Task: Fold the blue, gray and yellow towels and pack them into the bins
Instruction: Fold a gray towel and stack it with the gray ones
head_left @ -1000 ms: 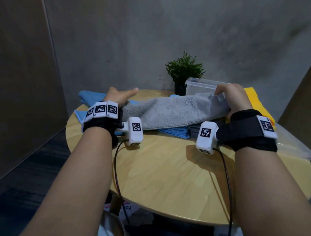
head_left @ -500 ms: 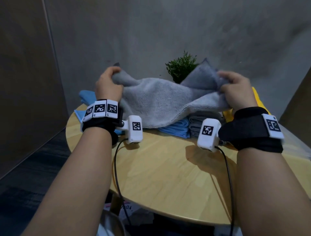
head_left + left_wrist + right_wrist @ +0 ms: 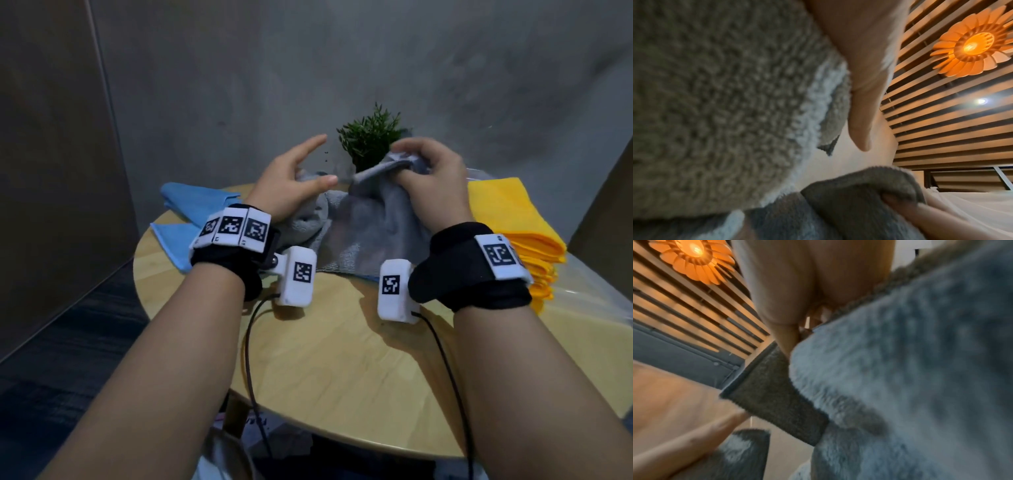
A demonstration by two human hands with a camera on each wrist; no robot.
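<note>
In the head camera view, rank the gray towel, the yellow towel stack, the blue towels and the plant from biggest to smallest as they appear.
1. gray towel, partly hidden by the hands
2. yellow towel stack
3. blue towels, close to the yellow; nearness makes that order unsure
4. plant

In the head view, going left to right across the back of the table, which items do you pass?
Blue towels → left hand, open over the gray towel → potted plant → right hand, gripping the gray towel's bunched corner → stack of yellow towels.
</note>
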